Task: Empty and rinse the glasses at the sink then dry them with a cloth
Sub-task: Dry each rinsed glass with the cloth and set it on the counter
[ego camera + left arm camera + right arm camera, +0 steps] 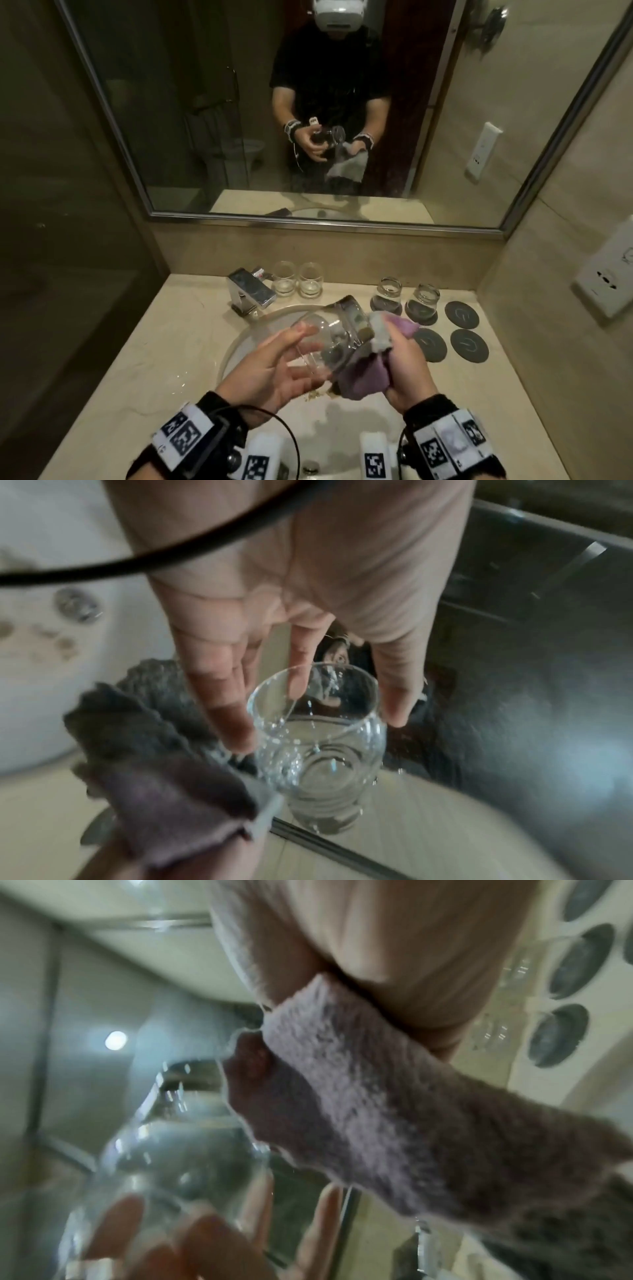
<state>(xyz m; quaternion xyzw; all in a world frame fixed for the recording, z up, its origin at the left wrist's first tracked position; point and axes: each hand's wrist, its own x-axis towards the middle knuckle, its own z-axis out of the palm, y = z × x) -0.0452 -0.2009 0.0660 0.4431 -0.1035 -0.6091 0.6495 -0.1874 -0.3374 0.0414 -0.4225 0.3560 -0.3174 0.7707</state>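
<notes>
Over the sink (236,346) my left hand (294,356) holds a clear glass (329,339) tilted on its side, thumb on one side and fingers along the other. In the left wrist view the left hand (315,718) straddles the wet glass (318,764). My right hand (404,359) grips a purple-grey cloth (363,377) and presses it against the glass's far end. Near the right wrist camera, the cloth (359,1096) is wrapped over the right hand (394,947) beside the glass (178,1150). The cloth (164,777) shows lower left of the left hand.
A chrome faucet (251,291) stands behind the basin. Two clear glasses (284,279) (311,281) sit by the back wall. Two more glasses (390,291) (424,301) stand on dark coasters at the right, beside three bare coasters (462,315). A mirror hangs above.
</notes>
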